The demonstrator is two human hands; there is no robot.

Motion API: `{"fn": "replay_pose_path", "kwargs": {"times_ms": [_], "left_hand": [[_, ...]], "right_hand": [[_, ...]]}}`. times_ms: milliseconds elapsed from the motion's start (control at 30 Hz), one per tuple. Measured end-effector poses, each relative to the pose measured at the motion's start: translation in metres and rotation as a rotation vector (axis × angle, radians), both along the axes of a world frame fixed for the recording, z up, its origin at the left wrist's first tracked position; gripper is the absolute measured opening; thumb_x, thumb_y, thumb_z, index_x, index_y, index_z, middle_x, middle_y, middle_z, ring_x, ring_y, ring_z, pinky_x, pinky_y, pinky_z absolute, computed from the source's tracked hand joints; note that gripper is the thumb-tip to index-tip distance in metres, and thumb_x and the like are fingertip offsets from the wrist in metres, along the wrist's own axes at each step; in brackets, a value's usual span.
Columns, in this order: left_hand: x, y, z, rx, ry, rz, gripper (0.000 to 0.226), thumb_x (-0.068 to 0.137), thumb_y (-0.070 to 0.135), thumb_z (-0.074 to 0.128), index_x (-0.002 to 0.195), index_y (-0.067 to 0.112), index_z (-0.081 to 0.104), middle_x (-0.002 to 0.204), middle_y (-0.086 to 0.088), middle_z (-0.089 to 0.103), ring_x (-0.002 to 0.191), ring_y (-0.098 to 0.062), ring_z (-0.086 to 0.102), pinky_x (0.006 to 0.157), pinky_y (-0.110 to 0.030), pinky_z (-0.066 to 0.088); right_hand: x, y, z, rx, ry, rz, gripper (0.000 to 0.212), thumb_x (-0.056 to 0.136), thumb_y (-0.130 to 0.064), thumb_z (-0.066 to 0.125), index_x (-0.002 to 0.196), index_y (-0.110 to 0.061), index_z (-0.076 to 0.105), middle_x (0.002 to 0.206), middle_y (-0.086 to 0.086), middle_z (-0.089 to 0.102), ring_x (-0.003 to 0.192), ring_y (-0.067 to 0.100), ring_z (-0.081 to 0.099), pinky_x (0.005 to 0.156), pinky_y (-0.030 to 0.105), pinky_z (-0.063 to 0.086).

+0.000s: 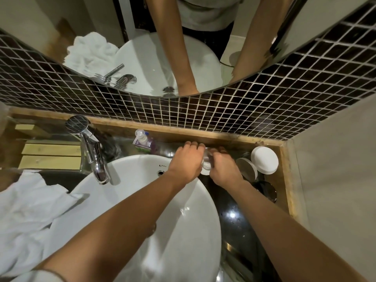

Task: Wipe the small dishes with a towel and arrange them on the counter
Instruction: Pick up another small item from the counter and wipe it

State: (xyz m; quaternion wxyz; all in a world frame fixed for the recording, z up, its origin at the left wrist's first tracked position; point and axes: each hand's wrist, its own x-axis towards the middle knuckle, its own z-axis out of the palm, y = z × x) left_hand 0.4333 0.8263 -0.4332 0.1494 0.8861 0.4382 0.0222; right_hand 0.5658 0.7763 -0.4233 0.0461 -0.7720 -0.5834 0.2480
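- My fingers [195, 146] on the left hand [186, 159] are curled down over a small clear glass dish [206, 162], and the right hand [222, 169] closes on it from the other side; both hands grip this one piece between them, just beyond the far right rim of the round white ceramic basin [142, 210].
- How far each finger wraps I cannot tell, since the dish is mostly hidden between the hands and blurred.
- No cloth is in either hand: the crumpled white towel [26, 210] lies on the left of the basin, well apart from the dish.
- I judge the step in hand to be picking up or steadying the dish ahead of wiping. To do it well I would keep one hand firm on the rim, fetch the towel with the other, and work over the dark glossy worktop [234, 220] rather than over the basin, as wet glass may slip.
- To the right of the basin, near the wooden edging, sit a round white lid-like dish [264, 160], a second pale round dish [247, 168] touching it, and a dark round dish [266, 190] nearer me; the held piece should join them with a gap left between.
- Behind the basin stand a chrome tap [91, 151] and a clear pump bottle with a purple label [142, 139], close enough to the hands to knock.
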Motion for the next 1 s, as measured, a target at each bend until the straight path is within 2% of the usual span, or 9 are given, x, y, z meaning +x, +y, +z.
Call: {"fn": "replay_pose_path", "kwargs": {"times_ms": [100, 200, 333, 400, 533, 733, 800, 867, 1000], "left_hand": [[0.004, -0.003, 0.003, 0.011, -0.052, 0.009, 0.052, 0.084, 0.025, 0.068, 0.130, 0.017, 0.046, 0.123, -0.007, 0.058, 0.116, -0.025, 0.051, 0.094, -0.038, 0.047], [0.010, -0.008, 0.002, -0.018, -0.068, 0.015, 0.050, 0.085, 0.023, 0.067, 0.131, 0.016, 0.047, 0.124, -0.007, 0.057, 0.117, -0.024, 0.050, 0.094, -0.037, 0.047], [0.016, -0.011, -0.003, -0.059, -0.099, 0.003, 0.052, 0.084, 0.019, 0.068, 0.132, 0.015, 0.048, 0.126, -0.007, 0.056, 0.118, -0.024, 0.049, 0.094, -0.038, 0.047], [0.019, -0.011, -0.005, -0.070, -0.113, -0.001, 0.053, 0.083, 0.016, 0.069, 0.131, 0.016, 0.048, 0.126, -0.007, 0.056, 0.119, -0.024, 0.048, 0.094, -0.037, 0.046], [0.022, -0.011, -0.009, -0.117, -0.138, -0.004, 0.056, 0.080, 0.014, 0.072, 0.130, 0.016, 0.049, 0.128, -0.008, 0.054, 0.121, -0.025, 0.046, 0.098, -0.038, 0.044], [0.011, -0.010, -0.012, -0.208, -0.159, 0.076, 0.054, 0.088, 0.027, 0.064, 0.137, 0.014, 0.045, 0.132, -0.009, 0.053, 0.121, -0.025, 0.048, 0.101, -0.036, 0.042], [0.008, -0.011, -0.009, -0.249, -0.138, 0.082, 0.053, 0.090, 0.024, 0.060, 0.138, 0.011, 0.043, 0.130, -0.011, 0.055, 0.118, -0.027, 0.050, 0.099, -0.036, 0.043], [0.011, -0.014, -0.004, -0.349, -0.148, 0.148, 0.054, 0.089, 0.016, 0.059, 0.140, 0.010, 0.041, 0.127, -0.014, 0.058, 0.114, -0.029, 0.054, 0.093, -0.037, 0.046], [0.019, -0.015, 0.006, -0.578, -0.247, 0.334, 0.056, 0.088, 0.010, 0.055, 0.143, 0.010, 0.040, 0.130, -0.016, 0.057, 0.113, -0.033, 0.056, 0.089, -0.036, 0.049]], "right_hand": [[-0.003, -0.002, 0.000, -0.003, 0.072, 0.003, 0.066, 0.086, -0.010, 0.074, 0.144, -0.020, 0.046, 0.133, 0.007, 0.063, 0.122, 0.029, 0.060, 0.100, 0.042, 0.053], [-0.004, -0.002, 0.001, -0.017, 0.101, -0.016, 0.086, 0.090, -0.011, 0.071, 0.160, -0.020, 0.021, 0.151, 0.010, 0.051, 0.139, 0.029, 0.048, 0.110, 0.046, 0.046], [-0.001, -0.004, 0.001, -0.025, 0.107, -0.049, 0.088, 0.093, -0.013, 0.068, 0.161, -0.024, 0.013, 0.156, 0.009, 0.046, 0.143, 0.027, 0.043, 0.112, 0.044, 0.043], [0.001, -0.005, 0.003, -0.033, 0.120, -0.086, 0.084, 0.093, -0.014, 0.069, 0.160, -0.023, 0.019, 0.153, 0.009, 0.048, 0.141, 0.028, 0.045, 0.109, 0.042, 0.044], [0.003, -0.005, 0.008, 0.046, 0.207, -0.193, 0.048, 0.094, -0.015, 0.067, 0.140, -0.015, 0.052, 0.129, 0.007, 0.067, 0.122, 0.027, 0.061, 0.095, 0.031, 0.046], [0.009, -0.002, 0.010, -0.069, 0.440, -0.458, 0.052, 0.094, -0.002, 0.060, 0.143, -0.018, 0.052, 0.141, 0.010, 0.059, 0.125, 0.029, 0.056, 0.087, 0.030, 0.047], [0.008, -0.001, 0.011, -0.118, 0.538, -0.523, 0.060, 0.094, 0.001, 0.059, 0.149, -0.020, 0.047, 0.145, 0.009, 0.055, 0.126, 0.030, 0.055, 0.097, 0.038, 0.053], [0.007, -0.001, 0.012, -0.159, 0.650, -0.566, 0.061, 0.096, 0.003, 0.054, 0.151, -0.020, 0.043, 0.145, 0.009, 0.053, 0.118, 0.029, 0.057, 0.093, 0.042, 0.058], [0.007, -0.002, 0.014, -0.214, 0.870, -0.694, 0.040, 0.102, -0.008, 0.045, 0.140, -0.017, 0.052, 0.129, 0.016, 0.063, 0.113, 0.035, 0.063, 0.092, 0.047, 0.059]]}}
